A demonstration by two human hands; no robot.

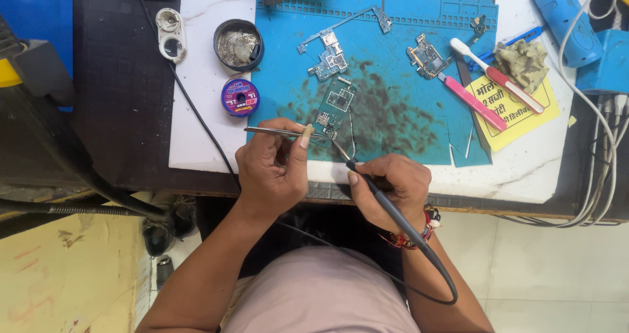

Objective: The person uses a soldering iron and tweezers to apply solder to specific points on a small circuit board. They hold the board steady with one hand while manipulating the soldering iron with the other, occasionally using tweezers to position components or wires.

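Note:
My left hand point(270, 169) grips thin metal tweezers point(278, 132), whose tips reach the lower end of a green circuit board point(335, 107) lying on a blue work mat point(419, 103). My right hand point(393, 185) holds a black soldering iron point(383, 198) like a pen. Its tip touches the same lower edge of the board, right beside the tweezers. A black cable runs from the iron down past my wrist.
Other small circuit boards point(427, 58) lie on the mat. Left of the mat sit a purple solder spool point(240, 97) and a round tin point(238, 44). A pink-handled toothbrush point(498, 77), a yellow paper, blue tools and white cables lie at right.

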